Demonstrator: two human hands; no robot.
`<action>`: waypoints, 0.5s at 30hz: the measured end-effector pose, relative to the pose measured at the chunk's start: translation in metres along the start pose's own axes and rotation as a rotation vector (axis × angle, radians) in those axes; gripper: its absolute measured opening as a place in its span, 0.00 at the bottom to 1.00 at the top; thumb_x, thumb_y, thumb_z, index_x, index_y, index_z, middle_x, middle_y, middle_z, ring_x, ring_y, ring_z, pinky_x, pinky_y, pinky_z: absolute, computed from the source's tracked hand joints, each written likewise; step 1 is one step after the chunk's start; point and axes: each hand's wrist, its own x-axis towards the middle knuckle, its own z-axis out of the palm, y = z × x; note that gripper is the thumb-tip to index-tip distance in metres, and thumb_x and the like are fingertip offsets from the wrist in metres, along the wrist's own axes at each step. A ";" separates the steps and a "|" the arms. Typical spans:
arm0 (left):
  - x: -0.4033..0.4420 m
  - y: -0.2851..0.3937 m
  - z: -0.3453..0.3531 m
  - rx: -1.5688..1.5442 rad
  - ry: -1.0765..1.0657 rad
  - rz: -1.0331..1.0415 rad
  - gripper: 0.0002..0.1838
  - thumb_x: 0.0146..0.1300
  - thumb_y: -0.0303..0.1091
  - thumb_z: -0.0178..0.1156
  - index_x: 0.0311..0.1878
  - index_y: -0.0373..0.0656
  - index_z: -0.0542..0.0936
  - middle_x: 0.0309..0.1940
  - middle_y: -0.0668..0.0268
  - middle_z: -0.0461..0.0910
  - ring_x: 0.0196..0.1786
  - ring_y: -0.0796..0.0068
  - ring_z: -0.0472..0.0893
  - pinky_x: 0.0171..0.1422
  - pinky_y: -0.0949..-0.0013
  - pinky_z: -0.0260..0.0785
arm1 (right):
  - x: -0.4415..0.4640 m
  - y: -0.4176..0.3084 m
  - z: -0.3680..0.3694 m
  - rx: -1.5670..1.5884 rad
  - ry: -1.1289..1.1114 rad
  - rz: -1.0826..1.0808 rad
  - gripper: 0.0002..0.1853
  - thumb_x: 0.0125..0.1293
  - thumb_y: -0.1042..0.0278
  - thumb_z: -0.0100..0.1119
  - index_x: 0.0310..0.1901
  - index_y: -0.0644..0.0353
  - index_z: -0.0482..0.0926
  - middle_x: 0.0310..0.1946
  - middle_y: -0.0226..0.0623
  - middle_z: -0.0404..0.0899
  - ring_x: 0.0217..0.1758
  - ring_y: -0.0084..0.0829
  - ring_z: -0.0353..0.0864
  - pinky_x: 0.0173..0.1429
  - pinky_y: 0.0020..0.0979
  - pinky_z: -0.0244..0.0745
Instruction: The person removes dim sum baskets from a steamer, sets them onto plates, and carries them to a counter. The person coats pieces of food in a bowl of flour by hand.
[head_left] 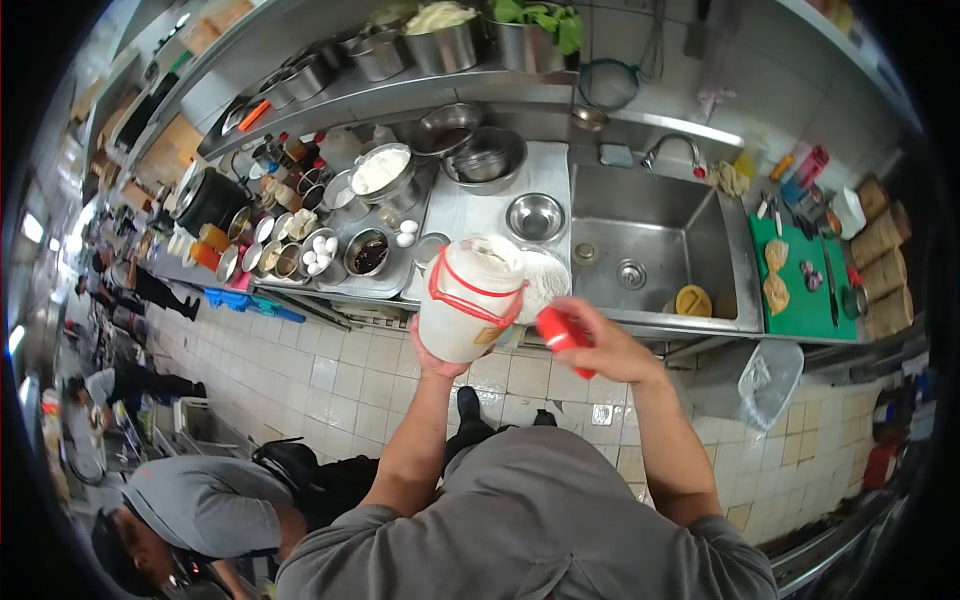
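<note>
White tub [462, 318] of cloudy plastic, roughly cylindrical and tilted, with open mouth, red band and red handle. Red lid [560, 335] with pale stripe, slightly blurred. Fine white powder [545, 280] in a soft mound just beyond the tub; smooth rounded eggs [320, 255] heaped in a bowl; dark liquid [368, 254] in a round metal bowl. Shiny steel bowl [535, 217] near the left rim of the sink [642, 205], with a yellow cup [692, 301] at the sink's front right corner. Green board [785, 322] along the right end of the surface, bearing a knife [831, 285] lengthwise near its right edge. Steel shelf [400, 95] above the back edge, lined with metal pots. Pale tiled floor [345, 365] below; another person [205, 500] in grey, bent forward at lower left.

Tub raised at the front edge of the surface, left of the sink, in the left hand [440, 362]: fingers clamped around its base, partly hidden. Right hand [612, 348] to the right of the tub: fingers curled and closed on the lid, apart from the tub.
</note>
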 end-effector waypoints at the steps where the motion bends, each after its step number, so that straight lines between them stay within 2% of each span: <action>1: 0.006 -0.004 0.012 0.038 0.084 0.005 0.47 0.59 0.76 0.48 0.76 0.58 0.65 0.75 0.61 0.66 0.73 0.44 0.67 0.71 0.29 0.60 | 0.000 -0.006 -0.005 0.097 0.088 -0.044 0.44 0.60 0.60 0.72 0.75 0.60 0.59 0.64 0.47 0.74 0.68 0.38 0.74 0.69 0.37 0.70; 2: 0.014 -0.007 0.019 0.076 0.170 0.004 0.46 0.59 0.75 0.49 0.75 0.57 0.67 0.72 0.61 0.70 0.71 0.46 0.70 0.71 0.33 0.63 | 0.007 -0.010 -0.007 0.081 0.082 -0.047 0.44 0.60 0.60 0.72 0.75 0.60 0.59 0.64 0.47 0.74 0.68 0.38 0.74 0.69 0.37 0.70; 4: 0.029 -0.011 0.017 0.053 0.197 -0.008 0.43 0.61 0.72 0.50 0.74 0.55 0.69 0.71 0.61 0.72 0.70 0.48 0.72 0.71 0.35 0.64 | 0.033 -0.019 -0.011 0.142 0.364 -0.247 0.41 0.62 0.65 0.71 0.74 0.58 0.61 0.64 0.44 0.74 0.67 0.35 0.74 0.68 0.36 0.71; 6: 0.045 -0.015 0.037 0.119 0.301 0.024 0.41 0.63 0.70 0.51 0.72 0.53 0.70 0.70 0.60 0.73 0.69 0.50 0.73 0.71 0.37 0.65 | 0.059 -0.034 -0.012 -0.051 0.378 -0.378 0.39 0.62 0.60 0.71 0.72 0.57 0.66 0.61 0.44 0.76 0.66 0.37 0.75 0.68 0.36 0.71; 8: 0.067 0.005 0.056 0.140 0.304 0.015 0.41 0.64 0.69 0.51 0.72 0.52 0.70 0.69 0.60 0.73 0.68 0.49 0.74 0.71 0.39 0.67 | 0.096 -0.071 -0.024 -0.573 0.374 -0.478 0.38 0.62 0.54 0.71 0.71 0.56 0.70 0.58 0.46 0.77 0.66 0.42 0.75 0.70 0.38 0.70; 10: 0.086 0.033 0.093 0.276 0.182 0.098 0.44 0.61 0.73 0.49 0.74 0.55 0.68 0.72 0.60 0.70 0.71 0.46 0.70 0.73 0.38 0.64 | 0.121 -0.108 -0.029 -0.497 0.341 -0.576 0.38 0.63 0.49 0.69 0.71 0.56 0.69 0.55 0.48 0.78 0.67 0.46 0.74 0.72 0.38 0.68; 11: 0.092 0.046 0.112 0.244 0.098 0.132 0.44 0.62 0.73 0.49 0.74 0.53 0.68 0.72 0.59 0.70 0.71 0.46 0.71 0.72 0.38 0.65 | 0.131 -0.130 -0.030 -0.503 0.342 -0.577 0.38 0.63 0.49 0.69 0.71 0.56 0.69 0.55 0.48 0.78 0.67 0.46 0.74 0.72 0.38 0.68; 12: 0.096 0.060 0.127 0.214 0.012 0.169 0.44 0.62 0.72 0.49 0.74 0.51 0.68 0.71 0.58 0.71 0.70 0.47 0.72 0.72 0.38 0.66 | 0.142 -0.153 -0.028 -0.391 0.293 -0.462 0.37 0.66 0.47 0.65 0.73 0.55 0.68 0.64 0.46 0.71 0.70 0.40 0.69 0.74 0.36 0.64; 13: 0.097 0.074 0.136 0.284 -0.178 0.222 0.43 0.64 0.69 0.48 0.74 0.48 0.67 0.71 0.58 0.71 0.70 0.50 0.72 0.72 0.41 0.67 | 0.153 -0.171 -0.024 -0.285 0.237 -0.356 0.36 0.70 0.46 0.61 0.74 0.55 0.66 0.73 0.43 0.65 0.74 0.34 0.65 0.76 0.34 0.60; 14: 0.097 0.083 0.134 0.293 -0.203 0.258 0.43 0.64 0.69 0.48 0.74 0.48 0.67 0.71 0.58 0.71 0.70 0.50 0.72 0.72 0.41 0.67 | 0.166 -0.180 -0.018 -0.305 0.221 -0.392 0.36 0.70 0.46 0.61 0.74 0.55 0.66 0.73 0.43 0.65 0.74 0.34 0.65 0.76 0.34 0.60; 15: 0.096 0.094 0.129 0.338 -0.120 0.411 0.42 0.65 0.67 0.47 0.75 0.48 0.66 0.71 0.58 0.71 0.71 0.52 0.72 0.73 0.44 0.66 | 0.186 -0.189 -0.012 -0.283 0.148 -0.490 0.38 0.69 0.45 0.63 0.74 0.57 0.65 0.72 0.47 0.66 0.74 0.38 0.66 0.76 0.36 0.61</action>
